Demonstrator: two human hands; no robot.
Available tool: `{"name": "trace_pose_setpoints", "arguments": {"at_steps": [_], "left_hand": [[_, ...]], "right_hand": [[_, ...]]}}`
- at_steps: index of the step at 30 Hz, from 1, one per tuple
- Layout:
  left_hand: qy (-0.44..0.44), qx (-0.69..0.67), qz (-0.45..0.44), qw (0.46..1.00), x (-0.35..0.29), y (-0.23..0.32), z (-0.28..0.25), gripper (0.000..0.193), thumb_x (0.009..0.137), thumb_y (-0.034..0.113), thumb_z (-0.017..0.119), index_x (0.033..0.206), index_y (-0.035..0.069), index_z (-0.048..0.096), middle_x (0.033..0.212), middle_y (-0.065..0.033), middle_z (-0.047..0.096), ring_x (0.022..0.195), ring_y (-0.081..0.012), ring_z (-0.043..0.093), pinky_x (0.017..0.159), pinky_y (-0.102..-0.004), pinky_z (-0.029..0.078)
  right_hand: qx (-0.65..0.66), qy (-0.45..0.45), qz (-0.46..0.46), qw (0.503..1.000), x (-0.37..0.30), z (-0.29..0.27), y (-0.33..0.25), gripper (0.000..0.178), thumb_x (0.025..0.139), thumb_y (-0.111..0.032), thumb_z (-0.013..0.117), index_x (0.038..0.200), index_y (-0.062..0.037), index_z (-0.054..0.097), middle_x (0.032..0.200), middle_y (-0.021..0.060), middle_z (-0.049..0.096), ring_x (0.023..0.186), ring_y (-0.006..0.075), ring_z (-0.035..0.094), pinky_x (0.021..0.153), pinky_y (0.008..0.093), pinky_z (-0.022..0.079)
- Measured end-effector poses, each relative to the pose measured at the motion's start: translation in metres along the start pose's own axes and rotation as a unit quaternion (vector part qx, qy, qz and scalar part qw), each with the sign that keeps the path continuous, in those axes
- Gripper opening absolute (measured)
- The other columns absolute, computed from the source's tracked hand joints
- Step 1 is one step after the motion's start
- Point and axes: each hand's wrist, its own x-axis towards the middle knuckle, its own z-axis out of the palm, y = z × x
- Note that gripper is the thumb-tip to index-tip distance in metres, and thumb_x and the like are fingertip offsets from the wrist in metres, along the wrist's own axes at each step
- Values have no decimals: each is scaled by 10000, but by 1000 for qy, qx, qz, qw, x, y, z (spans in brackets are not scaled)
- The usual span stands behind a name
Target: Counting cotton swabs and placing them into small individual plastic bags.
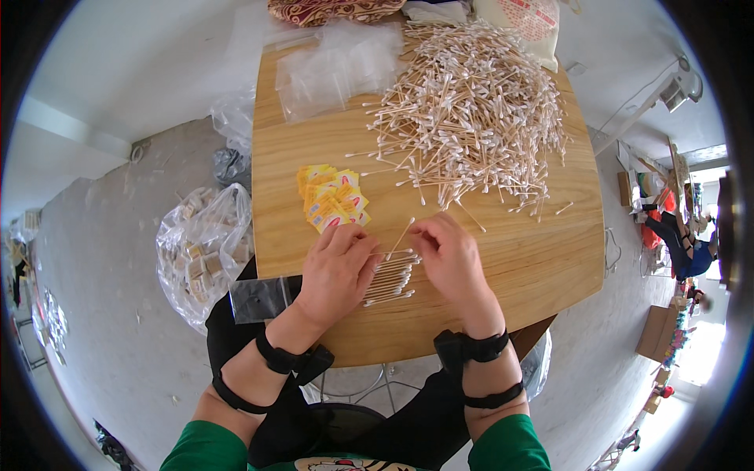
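Note:
A row of cotton swabs (pixel 390 281) lies side by side on the wooden table between my hands, close to its front edge. My left hand (pixel 339 265) is closed at the row's left end, its fingertips on the end of a swab lying crosswise at the top. Opposite it, my right hand (pixel 448 255) has its fingers pinched together beside a slanted cotton swab (pixel 400 238) that stands out from the row. The fingers partly hide both contacts. Just beyond my left hand lie several yellow printed packets (pixel 333 196), overlapping one another.
A large heap of loose cotton swabs (pixel 471 110) covers the table's far right. Clear plastic bags (pixel 338 67) lie at the far left. A dark clear pouch (pixel 261 300) overhangs the near left edge. A filled plastic bag (pixel 200 259) stands on the floor at left.

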Motion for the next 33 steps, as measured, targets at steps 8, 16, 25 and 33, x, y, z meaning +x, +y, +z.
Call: {"name": "trace_pose_setpoints", "arguments": {"at_steps": [8,16,25,33], "left_hand": [[-7,-7,-3,1000,-1,-2,0,109,808,87,756,878,60,678,969,-81,610,919,-302,609,812,-413,514],[-7,-10,2,1000,-1,-1,2,99,805,81,753,854,54,671,945,-82,612,899,-298,607,823,-412,509],[-17,-18,-1,1000,-1,-1,2,97,806,64,745,859,44,667,936,-92,617,889,-305,612,791,-408,520],[42,-139,-63,987,-4,-4,5,62,921,21,654,970,-14,643,962,-158,638,889,-365,626,779,-421,521]], "right_hand": [[-52,-46,-7,998,1,-10,4,56,815,-39,721,863,-62,703,874,98,647,833,332,653,708,417,531],[-115,-60,-86,988,1,-3,2,45,817,-69,717,839,-75,679,844,87,623,857,328,635,708,441,517],[-53,-28,-27,998,2,-4,-1,125,832,-56,724,950,-89,700,932,97,617,924,316,647,762,422,540],[-115,-31,-86,989,2,-4,6,97,821,-65,741,873,-62,659,939,82,591,911,313,636,755,432,530]]}}
